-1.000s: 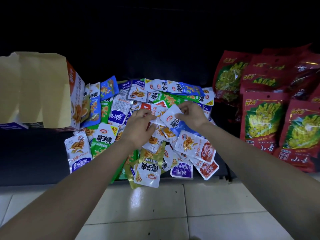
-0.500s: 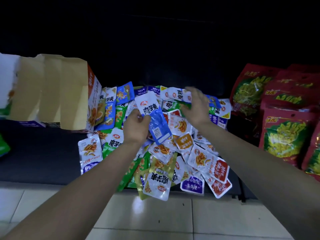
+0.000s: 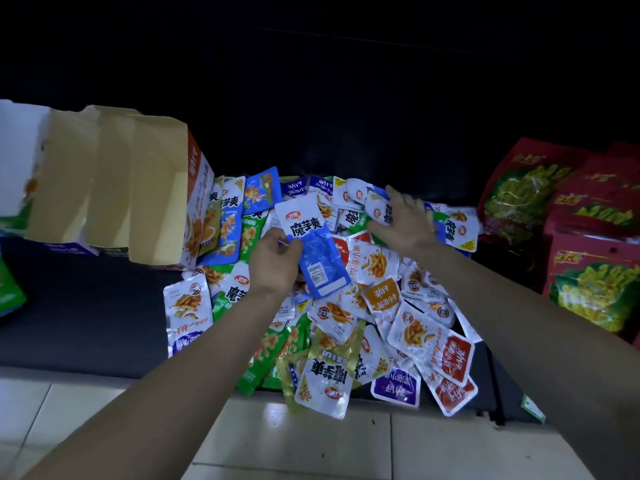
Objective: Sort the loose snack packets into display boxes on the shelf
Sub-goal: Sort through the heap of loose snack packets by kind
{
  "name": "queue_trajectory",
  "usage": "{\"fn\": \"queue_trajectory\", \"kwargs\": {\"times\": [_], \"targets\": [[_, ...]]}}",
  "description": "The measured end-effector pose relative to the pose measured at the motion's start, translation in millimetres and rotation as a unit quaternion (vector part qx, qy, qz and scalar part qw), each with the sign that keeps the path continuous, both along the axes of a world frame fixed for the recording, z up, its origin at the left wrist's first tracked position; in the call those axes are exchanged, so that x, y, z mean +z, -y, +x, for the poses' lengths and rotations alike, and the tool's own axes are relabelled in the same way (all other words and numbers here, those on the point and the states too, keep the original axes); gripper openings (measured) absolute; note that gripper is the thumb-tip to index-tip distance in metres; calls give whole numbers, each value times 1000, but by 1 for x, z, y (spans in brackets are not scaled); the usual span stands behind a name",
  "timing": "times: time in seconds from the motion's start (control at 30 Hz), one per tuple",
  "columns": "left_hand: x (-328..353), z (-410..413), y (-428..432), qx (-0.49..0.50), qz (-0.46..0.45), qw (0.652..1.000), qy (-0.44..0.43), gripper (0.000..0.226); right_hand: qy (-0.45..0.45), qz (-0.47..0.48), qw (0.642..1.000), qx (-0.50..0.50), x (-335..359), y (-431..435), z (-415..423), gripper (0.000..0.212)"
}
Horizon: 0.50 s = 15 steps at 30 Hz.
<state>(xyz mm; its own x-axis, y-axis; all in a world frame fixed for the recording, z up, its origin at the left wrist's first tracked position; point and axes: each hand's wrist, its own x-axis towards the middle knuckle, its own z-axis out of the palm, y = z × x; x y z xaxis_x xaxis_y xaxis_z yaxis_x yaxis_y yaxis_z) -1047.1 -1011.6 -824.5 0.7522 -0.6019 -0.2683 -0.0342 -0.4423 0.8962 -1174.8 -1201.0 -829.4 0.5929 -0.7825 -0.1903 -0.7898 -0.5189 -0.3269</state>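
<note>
Your left hand (image 3: pixel 273 261) pinches a blue packet (image 3: pixel 317 252) just right of the box (image 3: pixel 114 188) while your open right hand (image 3: pixel 405 225) presses the pile (image 3: pixel 415 337) farther right, so the slick foil could slip free and get lost.

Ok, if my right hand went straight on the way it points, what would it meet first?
Probably the white packet right at the fingertips of your right hand, near the back of the pile; whether they already touch is unclear.

**Packets heaped, one lifted**

A jumbled heap of small snack packets (image 3: pixel 408 327) sprawls over the dark shelf (image 3: pixel 86 323), some overhanging its front edge. The left hand (image 3: pixel 273 268) holds one blue-and-white packet (image 3: pixel 313 244) up, tilted. An open display box (image 3: pixel 114 188) stands just left of the heap.
</note>
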Motion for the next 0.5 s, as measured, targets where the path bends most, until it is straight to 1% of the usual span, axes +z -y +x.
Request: {"fn": "queue_trajectory", "kwargs": {"times": [0.07, 0.17, 0.2, 0.27, 0.3, 0.37, 0.43, 0.5], "targets": [[-2, 1, 1, -6, 3, 1000, 5, 33, -21, 17, 999, 34, 5, -2, 1, 90], [-3, 3, 1, 0, -4, 1000, -23, 29, -30, 87, 993, 78, 10, -9, 3, 100], [-3, 4, 1, 6, -6, 999, -33, 27, -30, 113, 990, 81, 12, -8, 2, 98], [-2, 4, 3, 13, -4, 999, -46, 26, -19, 165, 983, 77, 13, -4, -3, 86], [-3, 4, 4, 15, -8, 999, -51, 26, -17, 177, 980, 84, 13, -1, -5, 84], [-3, 4, 5, 15, -12, 998, -56, 25, -15, 147, 984, 100, 10, 4, -8, 92], [-4, 5, 5, 15, -8, 998, -57, 25, -1, 100, 991, 90, 8, 6, -8, 102], [-4, 5, 4, 15, -8, 998, -60, 26, 9, 91, 994, 66, 5, 4, -8, 104]]}}
